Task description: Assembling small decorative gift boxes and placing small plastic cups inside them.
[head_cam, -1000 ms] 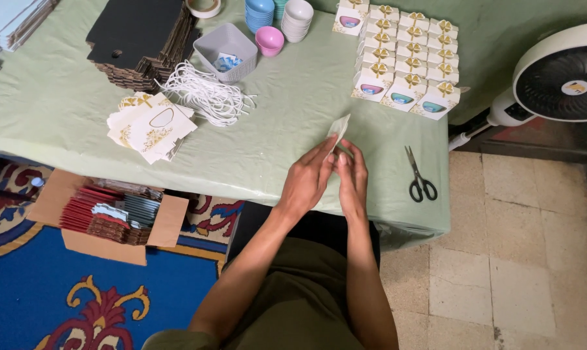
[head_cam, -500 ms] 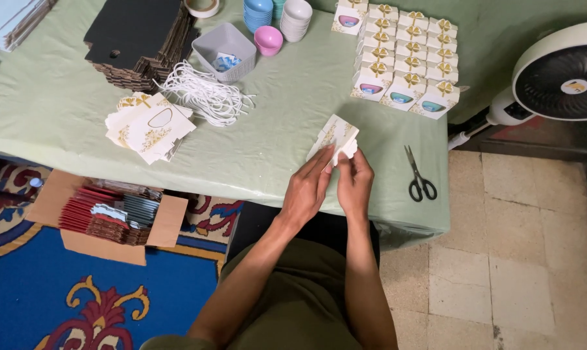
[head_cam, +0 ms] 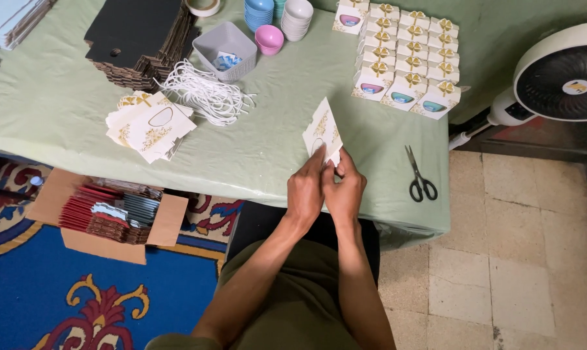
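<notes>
- A person seated at a table (head_cam: 60, 110) draped in pale green cloth holds a flat white box blank (head_cam: 322, 133) with gold print, pinching its lower end with both hands just above the table's near edge.
- The left hand (head_cam: 304, 191) is closed on the blank's lower left edge, fingertips up against the card; the right hand (head_cam: 345, 191) is closed on the lower right corner, thumb and fingers pressed to it. The two hands touch each other.
- The blank rises from the fingertips, tilted, its long axis running from the hands up and slightly left, away from the person; its upper corner points toward the far side of the table.
- To the right of the right hand, near the table's edge, lies a pair of black-handled scissors (head_cam: 421, 176), blades pointing away from the person.
- Beyond the hands and to the right stand rows of finished small white boxes (head_cam: 403, 55) topped with gold bows.
- Well to the left of the left hand lies a loose stack of flat blanks (head_cam: 149, 126), with a heap of white cords (head_cam: 206, 94) just beyond it and a grey tray (head_cam: 225, 48) farther on.
- A white fan (head_cam: 562, 74) stands on the floor off the table's right end.
</notes>
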